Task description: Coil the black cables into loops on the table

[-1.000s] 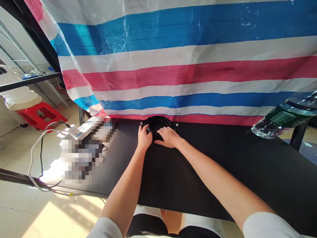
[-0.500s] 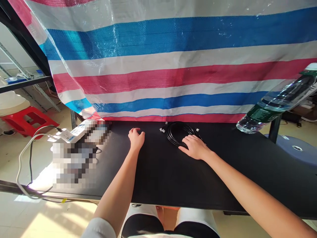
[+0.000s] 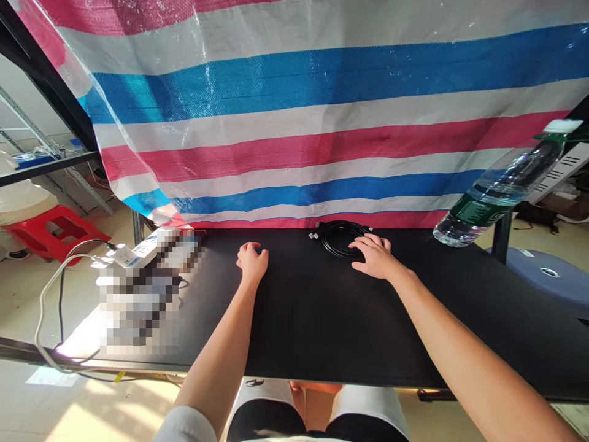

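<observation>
A coil of black cable with small white connectors lies near the back edge of the black table. My right hand is at the coil's right side, its fingers spread and lightly bent over the edge of the loops; it does not grip them. To the left, my left hand rests on the tabletop, apart from the cable. Its fingers are loosely bent, the thumb stands away from them, and nothing is seen in it.
Striped plastic sheeting hangs behind the table. A tilted water bottle stands at the back right. A white power strip with cords and blurred items are at the left. A red stool and a blue-grey disc are beyond the table's ends.
My right hand has shifted right and slightly back, and the coil now lies a little farther right and back. My left hand stays in place. The view has tilted slightly.
</observation>
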Available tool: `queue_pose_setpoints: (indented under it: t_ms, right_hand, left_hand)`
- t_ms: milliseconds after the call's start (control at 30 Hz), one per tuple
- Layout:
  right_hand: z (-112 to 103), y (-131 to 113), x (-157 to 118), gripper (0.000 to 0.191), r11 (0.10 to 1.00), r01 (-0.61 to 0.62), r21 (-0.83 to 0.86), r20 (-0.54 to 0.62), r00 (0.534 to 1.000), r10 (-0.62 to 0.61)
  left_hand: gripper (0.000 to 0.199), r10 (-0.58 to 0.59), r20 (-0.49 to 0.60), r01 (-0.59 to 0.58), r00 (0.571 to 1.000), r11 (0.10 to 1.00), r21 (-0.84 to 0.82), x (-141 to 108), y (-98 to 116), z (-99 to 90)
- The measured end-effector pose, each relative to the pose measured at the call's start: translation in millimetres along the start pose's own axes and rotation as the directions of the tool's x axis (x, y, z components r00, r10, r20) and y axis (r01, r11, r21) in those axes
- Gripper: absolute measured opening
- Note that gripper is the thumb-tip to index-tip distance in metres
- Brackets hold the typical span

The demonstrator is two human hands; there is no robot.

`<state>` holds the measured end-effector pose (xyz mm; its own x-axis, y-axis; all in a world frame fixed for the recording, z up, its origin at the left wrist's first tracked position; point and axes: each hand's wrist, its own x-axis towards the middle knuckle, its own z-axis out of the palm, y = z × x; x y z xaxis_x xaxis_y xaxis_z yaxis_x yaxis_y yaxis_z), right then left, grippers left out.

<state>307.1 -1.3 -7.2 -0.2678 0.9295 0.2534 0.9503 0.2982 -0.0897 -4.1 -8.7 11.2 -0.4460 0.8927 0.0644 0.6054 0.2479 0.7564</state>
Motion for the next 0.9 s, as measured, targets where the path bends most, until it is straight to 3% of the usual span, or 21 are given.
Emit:
queue_pose_setpoints:
  t_ms: [100,167,267,367,500,667,900]
  right_hand:
    - [0.5,3.6,1.8,0.039,0.987,-0.028,0.157,-0.149,0.987,0.052]
    - [2.7,5.7,2.4,0.035,0.957,-0.106,0.27,-0.278,0.943,0.183]
    - [9.3,10.2,1.3,0.026,0.874,-0.262,0.408,-0.422,0.795,0.435]
    - [14.7,14.5,-1.6,0.018,0.806,-0.334,0.488,-0.47,0.678,0.565]
    - [11.8,13.1,-4.9,0.009,0.72,-0.406,0.562,-0.385,0.642,0.663]
    - [3.1,5.5,-4.2,0.014,0.578,-0.563,0.591,-0.194,0.597,0.778]
    - [-1.6,6.3,-2.8,0.016,0.525,-0.636,0.566,0.014,0.644,0.765]
  left_hand:
    - [0.01,0.008,0.008,-0.008,1.0,1.0,0.009,-1.5,1.7,-0.2]
    - [0.01,0.003,0.008,-0.003,1.0,1.0,0.01,-2.1,2.9,-1.0]
    - [0.01,-0.012,0.007,0.012,1.0,1.0,0.007,-2.3,4.3,-2.0]
    - [0.009,-0.016,0.01,0.016,1.0,1.0,0.006,-2.6,5.1,-1.8]
    - [0.009,0.003,0.022,-0.004,1.0,0.999,0.034,-4.5,6.1,-0.8]
    - [0.009,0.024,0.04,-0.027,0.999,0.997,0.075,-6.9,7.3,-0.2]
    - [0.008,0.042,0.052,-0.048,0.998,0.991,0.123,-6.3,7.7,1.1]
